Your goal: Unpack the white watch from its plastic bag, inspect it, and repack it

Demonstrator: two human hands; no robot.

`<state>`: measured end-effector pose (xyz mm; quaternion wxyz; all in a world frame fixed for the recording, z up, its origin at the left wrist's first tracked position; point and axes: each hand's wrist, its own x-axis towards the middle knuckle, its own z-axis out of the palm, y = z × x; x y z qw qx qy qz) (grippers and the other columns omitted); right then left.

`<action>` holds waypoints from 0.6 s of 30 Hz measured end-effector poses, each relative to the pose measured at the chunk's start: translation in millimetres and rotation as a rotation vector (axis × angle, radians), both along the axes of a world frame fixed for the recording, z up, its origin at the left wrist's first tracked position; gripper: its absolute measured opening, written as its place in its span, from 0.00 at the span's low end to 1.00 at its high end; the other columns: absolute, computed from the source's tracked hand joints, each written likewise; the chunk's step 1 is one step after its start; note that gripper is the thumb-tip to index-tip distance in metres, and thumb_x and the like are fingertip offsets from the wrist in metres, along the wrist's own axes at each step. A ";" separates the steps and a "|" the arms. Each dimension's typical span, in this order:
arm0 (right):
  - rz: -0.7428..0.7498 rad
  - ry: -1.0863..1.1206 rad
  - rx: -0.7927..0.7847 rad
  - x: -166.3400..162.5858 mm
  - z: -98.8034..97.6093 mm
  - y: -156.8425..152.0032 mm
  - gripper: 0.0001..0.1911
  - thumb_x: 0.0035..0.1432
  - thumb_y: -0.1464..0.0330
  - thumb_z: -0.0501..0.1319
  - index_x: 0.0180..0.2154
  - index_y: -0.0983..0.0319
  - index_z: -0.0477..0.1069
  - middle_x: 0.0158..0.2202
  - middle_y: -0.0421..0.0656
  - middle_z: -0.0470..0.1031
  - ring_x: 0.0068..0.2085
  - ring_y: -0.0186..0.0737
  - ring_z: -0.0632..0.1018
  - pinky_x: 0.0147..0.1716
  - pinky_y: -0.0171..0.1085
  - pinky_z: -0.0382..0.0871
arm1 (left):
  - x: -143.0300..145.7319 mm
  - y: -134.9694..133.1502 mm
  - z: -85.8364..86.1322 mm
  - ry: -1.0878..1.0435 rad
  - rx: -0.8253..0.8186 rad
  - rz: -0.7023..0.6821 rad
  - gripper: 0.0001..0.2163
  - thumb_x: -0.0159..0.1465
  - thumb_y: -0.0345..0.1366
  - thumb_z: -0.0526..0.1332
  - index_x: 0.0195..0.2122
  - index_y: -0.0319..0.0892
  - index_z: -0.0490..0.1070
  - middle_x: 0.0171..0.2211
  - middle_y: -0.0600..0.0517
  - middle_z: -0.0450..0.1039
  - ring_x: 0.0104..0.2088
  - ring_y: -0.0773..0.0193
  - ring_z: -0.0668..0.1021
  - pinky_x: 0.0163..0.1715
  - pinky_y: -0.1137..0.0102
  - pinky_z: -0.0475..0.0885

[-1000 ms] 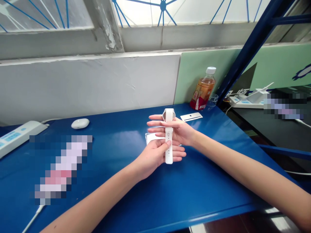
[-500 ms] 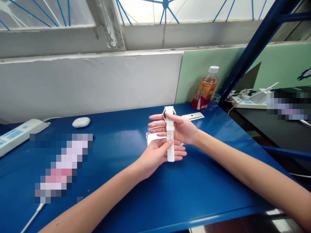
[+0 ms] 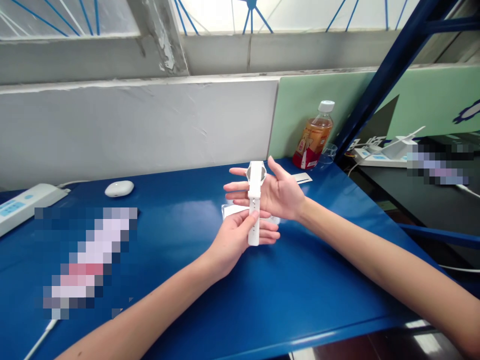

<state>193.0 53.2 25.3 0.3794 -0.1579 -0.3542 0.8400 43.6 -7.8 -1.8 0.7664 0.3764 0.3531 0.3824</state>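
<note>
A white watch with a white strap (image 3: 254, 200) stands upright above the blue table (image 3: 292, 295). My left hand (image 3: 234, 240) pinches the lower part of the strap between thumb and fingers. My right hand (image 3: 275, 192) is behind the watch with palm up, fingers stretched out and thumb lifted away; the watch case rests against its fingers. A small clear plastic bag (image 3: 230, 210) lies on the table just under both hands.
A bottle of amber drink (image 3: 313, 136) stands at the back by the green panel, with a white card (image 3: 303, 177) in front of it. A white oval case (image 3: 119, 188) and a power strip (image 3: 17, 206) lie at the left. A blue shelf post rises at the right.
My right thumb has lifted off the watch face and the hand has opened out flat. The watch has shifted slightly left, still pinched by my left hand.
</note>
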 end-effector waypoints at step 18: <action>-0.365 -0.251 0.428 5.8 -1.2 6.7 0.17 0.60 0.52 0.64 0.32 0.59 0.77 0.49 0.44 0.81 0.49 0.44 0.80 0.48 0.42 0.73 | -6.0 6.4 11.0 -0.121 0.159 0.072 0.18 0.62 0.39 0.69 0.50 0.37 0.73 0.51 0.41 0.78 0.58 0.46 0.75 0.59 0.55 0.66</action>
